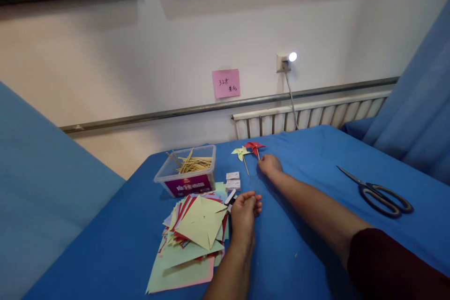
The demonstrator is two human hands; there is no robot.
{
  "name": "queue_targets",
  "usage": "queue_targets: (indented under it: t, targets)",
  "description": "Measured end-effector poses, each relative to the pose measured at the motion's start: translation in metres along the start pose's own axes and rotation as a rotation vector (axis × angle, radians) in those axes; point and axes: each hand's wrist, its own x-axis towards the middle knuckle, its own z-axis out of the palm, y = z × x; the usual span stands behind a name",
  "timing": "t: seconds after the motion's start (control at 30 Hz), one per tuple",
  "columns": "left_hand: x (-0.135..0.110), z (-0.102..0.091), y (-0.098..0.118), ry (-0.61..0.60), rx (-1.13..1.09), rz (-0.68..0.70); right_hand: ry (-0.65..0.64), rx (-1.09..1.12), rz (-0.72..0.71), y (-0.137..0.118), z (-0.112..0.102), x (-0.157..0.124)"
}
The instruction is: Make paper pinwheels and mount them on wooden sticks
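Note:
At the far side of the table, my right hand (270, 164) is closed around the stick of a red paper pinwheel (254, 147). Just left of it lies a pale yellow pinwheel (241, 152) on its thin stick. My left hand (244, 204) hovers nearer to me with fingers loosely curled and apart, and nothing shows in it. Beside that hand, a small white and dark object (230, 198) is partly hidden. A stack of coloured paper squares (202, 220), the top one yellow with cut corners, is to its left.
Two small white boxes (233, 184) stand behind the paper stack. A clear plastic tub (186, 183) with a purple label holds many wooden sticks. Dark-handled scissors (379, 197) lie at the right on the blue tablecloth (281, 253). A radiator (316, 116) runs along the wall.

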Motion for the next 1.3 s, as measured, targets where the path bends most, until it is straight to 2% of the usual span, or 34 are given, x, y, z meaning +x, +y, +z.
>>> queue_targets:
  t: [0.27, 0.77, 1.1, 1.3]
  targets:
    - [-0.001, 0.0, 0.0, -0.01, 0.035, 0.004, -0.004, -0.008, 0.013, -0.012, 0.009, 0.003]
    - [0.006, -0.001, -0.008, -0.004, 0.036, 0.013, -0.035, -0.052, 0.015, -0.014, 0.009, 0.0]
    - [0.001, 0.0, -0.003, -0.015, 0.037, -0.002, -0.026, -0.049, -0.021, -0.012, 0.008, -0.007]
    - [-0.004, 0.002, -0.005, -0.026, 0.061, 0.009, -0.024, 0.032, -0.058, -0.002, 0.009, -0.014]
